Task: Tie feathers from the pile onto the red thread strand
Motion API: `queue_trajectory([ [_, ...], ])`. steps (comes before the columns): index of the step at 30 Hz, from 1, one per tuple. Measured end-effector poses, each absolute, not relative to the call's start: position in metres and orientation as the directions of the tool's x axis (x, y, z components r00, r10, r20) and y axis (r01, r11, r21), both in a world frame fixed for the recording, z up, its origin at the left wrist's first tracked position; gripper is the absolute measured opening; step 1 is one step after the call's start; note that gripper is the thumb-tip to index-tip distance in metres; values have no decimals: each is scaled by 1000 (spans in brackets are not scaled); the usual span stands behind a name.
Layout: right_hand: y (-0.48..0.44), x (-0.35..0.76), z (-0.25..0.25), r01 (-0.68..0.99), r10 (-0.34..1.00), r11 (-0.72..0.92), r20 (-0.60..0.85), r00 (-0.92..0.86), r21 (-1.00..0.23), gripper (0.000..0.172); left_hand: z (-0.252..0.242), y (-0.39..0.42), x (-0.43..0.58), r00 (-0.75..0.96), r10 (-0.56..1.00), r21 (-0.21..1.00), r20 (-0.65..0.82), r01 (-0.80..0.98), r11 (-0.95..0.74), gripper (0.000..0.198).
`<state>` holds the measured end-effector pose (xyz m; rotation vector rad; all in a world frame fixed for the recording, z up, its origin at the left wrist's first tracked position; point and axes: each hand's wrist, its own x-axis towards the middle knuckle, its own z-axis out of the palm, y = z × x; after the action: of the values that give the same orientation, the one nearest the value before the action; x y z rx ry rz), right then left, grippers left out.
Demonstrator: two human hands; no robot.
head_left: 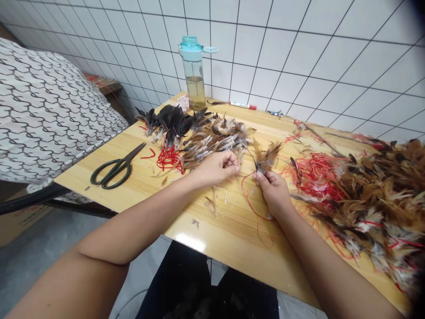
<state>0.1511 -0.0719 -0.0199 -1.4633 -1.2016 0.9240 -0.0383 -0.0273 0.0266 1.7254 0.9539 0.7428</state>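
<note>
My right hand (272,188) pinches the base of a small bunch of brown feathers (268,157), whose tips fan upward. A thin red thread (247,199) hangs in a loop from that bunch down to the wooden table (229,239). To the left, my left hand (223,168) has its fingers curled together just in front of a pile of brown and white feathers (215,139); whatever is between the fingertips is too small to make out. The two hands are a short way apart.
Green-handled scissors (114,170) lie at the left, near red thread (168,158) and black feathers (172,119). A bottle (195,79) and a marker (243,105) are by the tiled wall. A big feather heap (381,190) and tangled red thread (317,177) cover the right side.
</note>
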Motion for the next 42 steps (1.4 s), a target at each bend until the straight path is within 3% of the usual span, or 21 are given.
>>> queue_trajectory([
  [3, -71, 150, -20, 234, 979, -18, 30, 199, -972, 28, 25, -30, -33, 516, 855, 998, -40, 68, 6, 12],
  [6, -71, 149, -21, 250, 986, 1, 43, 162, -968, 27, 20, -32, -25, 523, 850, 996, -63, -18, 85, 15],
  [13, -70, 150, -23, 359, 991, -5, 44, 126, -933, 26, 7, -30, -13, 507, 862, 999, -7, -25, 22, 12],
  [27, -70, 148, -22, 229, 993, 49, 73, 97, -972, 22, 6, -21, -17, 480, 872, 978, 98, 114, -173, 12],
  [30, -72, 149, -18, 201, 986, -9, 25, 167, -979, 25, 11, -16, -27, 395, 885, 867, 246, 317, -383, 11],
  [33, -74, 150, -15, 168, 976, -48, -10, 219, -985, 29, 9, -14, -32, 474, 814, 665, 336, 493, -562, 7],
  [38, -74, 150, -13, 174, 976, -39, 0, 219, -984, 32, -3, -18, -26, 634, 707, 426, 315, 571, -702, 10],
  [42, -73, 151, -15, 205, 978, -38, 6, 211, -978, 32, -5, -22, -20, 651, 709, 361, 271, 615, -701, 13],
])
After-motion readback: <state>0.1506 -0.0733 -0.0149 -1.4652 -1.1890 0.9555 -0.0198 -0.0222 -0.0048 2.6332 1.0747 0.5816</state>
